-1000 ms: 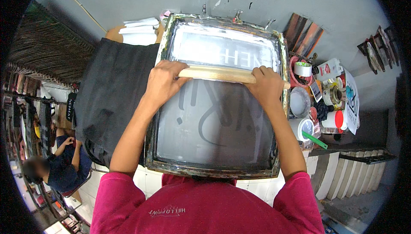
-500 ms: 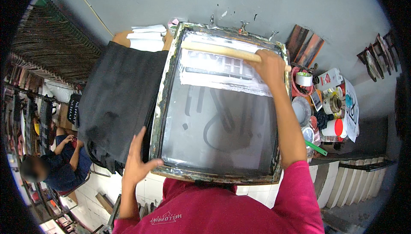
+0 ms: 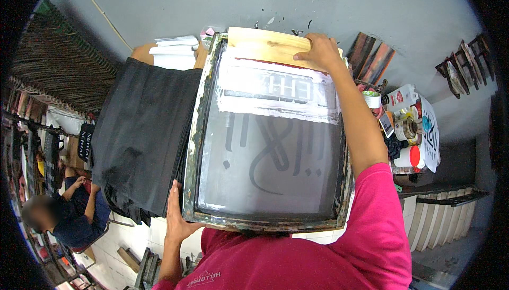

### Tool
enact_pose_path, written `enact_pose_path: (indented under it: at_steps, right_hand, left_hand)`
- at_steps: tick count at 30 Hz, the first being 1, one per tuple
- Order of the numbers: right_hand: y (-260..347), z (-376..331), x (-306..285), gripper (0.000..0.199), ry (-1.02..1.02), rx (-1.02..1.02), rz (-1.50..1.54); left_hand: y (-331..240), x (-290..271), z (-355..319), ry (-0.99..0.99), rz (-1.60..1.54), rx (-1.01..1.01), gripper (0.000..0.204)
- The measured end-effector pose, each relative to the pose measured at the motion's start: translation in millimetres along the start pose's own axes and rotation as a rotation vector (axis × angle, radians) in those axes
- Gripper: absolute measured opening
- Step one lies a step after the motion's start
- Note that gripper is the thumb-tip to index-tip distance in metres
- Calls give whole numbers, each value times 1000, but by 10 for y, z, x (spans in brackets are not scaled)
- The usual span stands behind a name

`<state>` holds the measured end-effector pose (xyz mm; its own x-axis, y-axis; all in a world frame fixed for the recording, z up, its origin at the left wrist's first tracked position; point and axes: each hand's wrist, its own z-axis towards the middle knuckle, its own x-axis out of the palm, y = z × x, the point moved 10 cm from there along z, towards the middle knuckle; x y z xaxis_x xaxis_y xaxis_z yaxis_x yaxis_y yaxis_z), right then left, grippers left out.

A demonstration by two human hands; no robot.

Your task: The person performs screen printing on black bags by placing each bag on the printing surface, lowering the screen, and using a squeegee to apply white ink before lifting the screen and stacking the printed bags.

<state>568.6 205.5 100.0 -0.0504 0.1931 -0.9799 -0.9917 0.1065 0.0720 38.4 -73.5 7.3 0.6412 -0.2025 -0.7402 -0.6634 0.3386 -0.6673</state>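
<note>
A silk-screen frame (image 3: 190,152) with a worn, paint-stained rim stands in front of me. Its grey mesh (image 3: 225,178) bears dark curved shapes, and white ink (image 3: 233,103) covers a band across the far part. My right hand (image 3: 323,55) grips the right part of a pale wooden squeegee (image 3: 260,42), which lies along the frame's far end, its broad face turned up. At the near left corner, my left hand (image 3: 177,218) has its fingers stretched out beside the rim, the thumb partly hidden by the frame.
Black cloth pieces (image 3: 143,131) are stacked left of the frame, with white papers (image 3: 172,51) behind. Tape, jars and a red-lidded white tub (image 3: 408,156) crowd the right side. Wooden-handled tools (image 3: 371,56) lean against the grey wall. A person (image 3: 79,205) sits at the lower left.
The squeegee has moved to the far end and tilted, so its broad face shows and more white ink is uncovered. My left hand has come down to the near left corner.
</note>
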Motion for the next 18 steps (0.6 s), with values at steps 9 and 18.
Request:
enact_pose_path:
  at_steps: [9,18]
  right_hand:
    - [143,-1376,-2013,56,-572,-200,205]
    - [1231,-3297,-3365,37,-358,-276,356]
  left_hand:
    - [-80,-226,-184,-362,-243,190,156]
    - [-1543,-1590,645,-801,-514,354,120]
